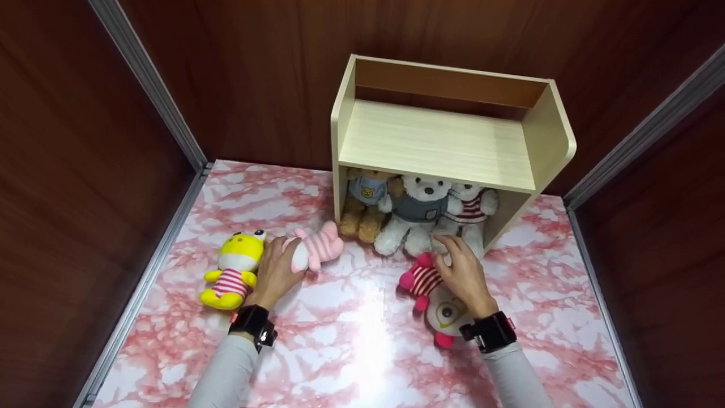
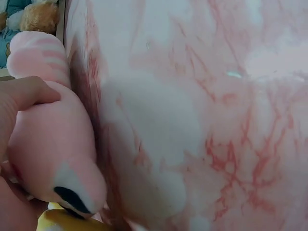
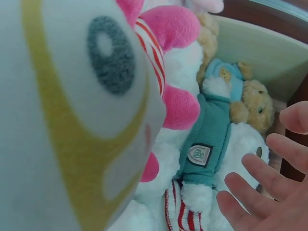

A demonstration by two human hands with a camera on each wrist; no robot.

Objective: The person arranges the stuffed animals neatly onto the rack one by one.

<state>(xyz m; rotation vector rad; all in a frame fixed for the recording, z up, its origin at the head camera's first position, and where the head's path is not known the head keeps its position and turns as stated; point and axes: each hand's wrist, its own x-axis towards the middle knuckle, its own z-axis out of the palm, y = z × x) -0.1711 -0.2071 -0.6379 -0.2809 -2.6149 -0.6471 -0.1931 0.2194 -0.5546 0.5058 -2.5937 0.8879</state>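
My left hand (image 1: 277, 269) grips a pink striped plush toy (image 1: 324, 247) by its head as it lies on the table. In the left wrist view the thumb presses into the pink plush, and its dark eye faces the camera. Right beside that hand lies a yellow frog plush (image 1: 232, 275) in a striped outfit. My right hand (image 1: 461, 275), fingers spread and holding nothing, hovers over a magenta and white plush toy (image 1: 447, 309) with a striped body. That toy's big printed eye (image 3: 111, 55) fills much of the right wrist view.
A pale wooden two-tier shelf (image 1: 436, 141) stands against the back panel. Its lower level holds a brown bear (image 1: 371, 195), a white bear in a grey-green sweater (image 1: 419, 209) and a white bear in red stripes (image 1: 473, 207). Brown panels with metal edging (image 1: 156, 85) enclose the marbled table (image 1: 334, 340).
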